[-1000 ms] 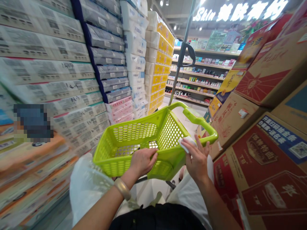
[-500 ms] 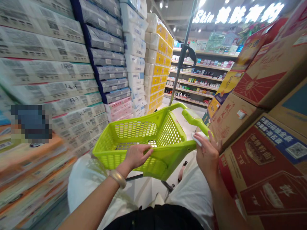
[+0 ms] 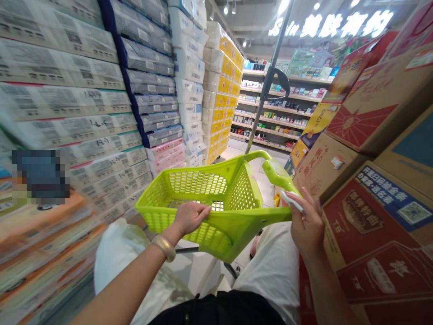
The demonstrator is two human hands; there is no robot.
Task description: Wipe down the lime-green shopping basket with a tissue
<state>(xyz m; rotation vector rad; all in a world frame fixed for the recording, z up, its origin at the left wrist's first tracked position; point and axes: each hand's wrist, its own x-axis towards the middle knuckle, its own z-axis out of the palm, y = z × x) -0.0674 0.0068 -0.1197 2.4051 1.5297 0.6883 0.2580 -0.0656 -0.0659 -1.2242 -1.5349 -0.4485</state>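
A lime-green plastic shopping cart basket (image 3: 233,225) with perforated walls stands right in front of my body. My left hand (image 3: 191,218), below a gold bracelet (image 3: 164,248), is closed over the basket's near rim. At the cart's right end, my right hand (image 3: 307,223) pinches a folded white cloth (image 3: 291,200) against the corner where the green handle (image 3: 279,176) meets the rim. Some of its fingers are spread upward. Whether the white piece is fabric or paper I cannot tell. The visible part of the basket holds nothing.
Stacked tissue packs (image 3: 223,90) and wrapped bundles (image 3: 149,81) rise on the left. Cardboard cartons (image 3: 368,216) crowd the right side, close to my right hand. A grey pole (image 3: 262,101) with a loop stands behind the cart. Stocked shelves (image 3: 280,108) line the back.
My right hand and the white cloth have moved right and slightly down. The cart and pole appear shifted a little to the right. My left hand keeps its hold on the rim.
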